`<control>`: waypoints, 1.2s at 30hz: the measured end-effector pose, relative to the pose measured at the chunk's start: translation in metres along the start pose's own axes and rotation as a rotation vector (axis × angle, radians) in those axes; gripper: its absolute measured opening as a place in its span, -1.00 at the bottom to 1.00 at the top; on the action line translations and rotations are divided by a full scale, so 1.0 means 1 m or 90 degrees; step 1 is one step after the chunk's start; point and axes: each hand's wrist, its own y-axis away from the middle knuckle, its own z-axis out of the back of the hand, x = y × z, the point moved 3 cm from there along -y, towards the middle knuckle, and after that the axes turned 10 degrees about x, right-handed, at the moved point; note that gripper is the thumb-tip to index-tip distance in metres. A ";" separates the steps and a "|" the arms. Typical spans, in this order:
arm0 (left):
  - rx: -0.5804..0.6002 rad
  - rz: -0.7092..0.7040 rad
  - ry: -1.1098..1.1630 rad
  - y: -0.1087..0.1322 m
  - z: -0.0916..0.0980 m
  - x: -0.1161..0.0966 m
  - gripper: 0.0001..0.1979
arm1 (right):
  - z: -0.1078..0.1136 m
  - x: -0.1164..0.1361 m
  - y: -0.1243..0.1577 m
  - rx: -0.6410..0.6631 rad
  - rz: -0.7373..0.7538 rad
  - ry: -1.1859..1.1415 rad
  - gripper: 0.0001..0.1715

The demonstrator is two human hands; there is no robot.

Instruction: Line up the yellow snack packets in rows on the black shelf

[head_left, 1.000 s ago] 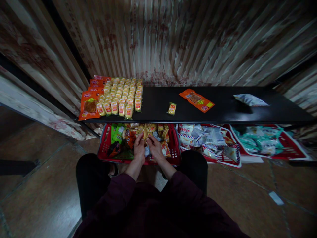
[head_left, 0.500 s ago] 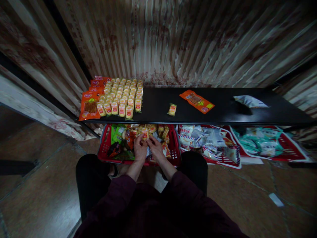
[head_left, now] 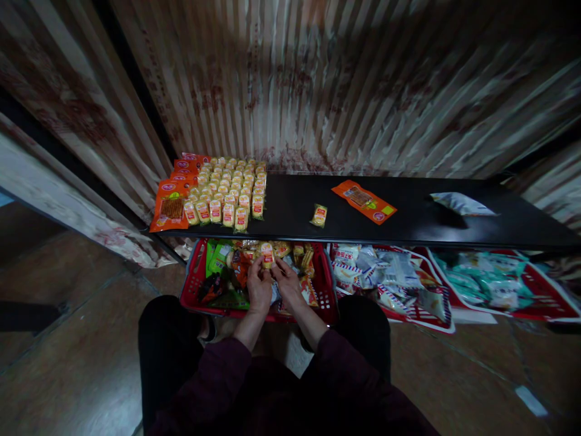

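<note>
Between my fingertips is a small yellow wrapped snack cake (head_left: 267,253) with a red-and-white label, held upright. My left hand (head_left: 259,287) pinches its lower left side. The fingers of my right hand (head_left: 288,283) close on its lower right side. Both hands are over a red basket (head_left: 189,284) of mixed snack packets, in front of the black shelf (head_left: 290,209). Matching yellow cakes (head_left: 227,192) stand in tight rows on the shelf's left part, beside orange snack packets (head_left: 169,206). One single cake (head_left: 319,215) lies apart from the rows.
An orange packet (head_left: 365,201) and a silvery-white packet (head_left: 462,204) lie farther right on the shelf. Below it stand a basket of white packets (head_left: 394,272) and one of green packets (head_left: 494,278). A patterned curtain (head_left: 290,85) hangs behind. My knees flank the near basket.
The camera view has tilted up a little, so everything sits lower. Both hands still hold the cake, which is now raised slightly and shows its label more plainly.
</note>
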 end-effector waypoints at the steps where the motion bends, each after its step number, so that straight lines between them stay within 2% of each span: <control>1: 0.001 -0.005 -0.006 -0.001 0.000 -0.003 -0.65 | 0.000 0.001 -0.001 -0.004 -0.013 -0.017 -0.56; 7: -0.004 -0.077 -0.027 -0.009 -0.002 -0.027 -0.65 | 0.002 0.009 -0.014 -0.020 -0.011 -0.022 -0.59; 12: 0.017 -0.097 -0.008 -0.018 -0.005 -0.040 -0.60 | 0.001 0.016 -0.030 0.014 0.011 -0.032 -0.61; 19: 0.054 -0.116 -0.129 -0.041 -0.013 -0.056 -0.64 | 0.000 0.029 -0.058 0.017 0.048 -0.008 -0.59; 27: 0.004 -0.233 -0.124 -0.068 -0.015 -0.070 -0.66 | -0.007 0.044 -0.096 0.001 0.092 0.059 -0.64; 30: 0.002 -0.289 -0.239 -0.077 -0.016 -0.072 -0.64 | -0.008 0.046 -0.106 -0.014 0.086 0.102 -0.63; 34: -0.015 -0.357 -0.546 -0.085 -0.020 -0.070 -0.62 | -0.010 0.047 -0.114 -0.030 0.058 0.173 -0.67; 36: -0.029 -0.385 -0.646 -0.087 -0.021 -0.070 -0.62 | -0.012 0.048 -0.116 -0.030 0.050 0.201 -0.68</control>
